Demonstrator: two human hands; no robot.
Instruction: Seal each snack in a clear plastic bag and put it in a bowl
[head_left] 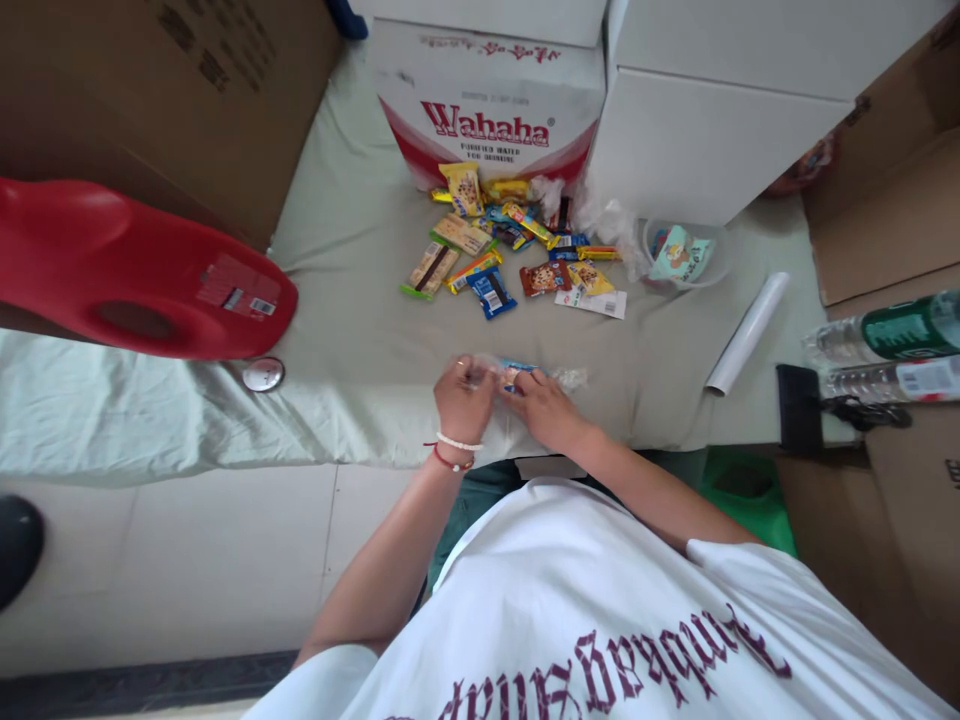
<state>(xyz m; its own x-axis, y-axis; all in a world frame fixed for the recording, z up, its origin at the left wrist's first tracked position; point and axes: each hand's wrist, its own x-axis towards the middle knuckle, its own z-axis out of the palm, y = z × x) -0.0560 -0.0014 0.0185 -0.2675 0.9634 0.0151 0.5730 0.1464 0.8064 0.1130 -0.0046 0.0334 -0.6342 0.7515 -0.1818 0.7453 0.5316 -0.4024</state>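
My left hand (460,400), with white and red bracelets on its wrist, pinches the edge of a clear plastic bag (571,379) near the table's front edge. Close beside it, my right hand (551,412) has its fingers bent over a small blue and pink snack packet (517,367). That packet lies among the crinkled plastic; whether it is inside the bag I cannot tell. Beyond my hands is a pile of wrapped snacks, with a blue packet (491,293), a brown cookie packet (545,278) and a tan wafer packet (431,269) at its near side.
Behind the snacks stands a Wahaha carton (487,95). A clear plastic tub (712,268) holds a light green packet. Further right are a white paper roll (748,333) and bottles (911,328). A red plastic container (172,270) and a round badge (263,374) lie left.
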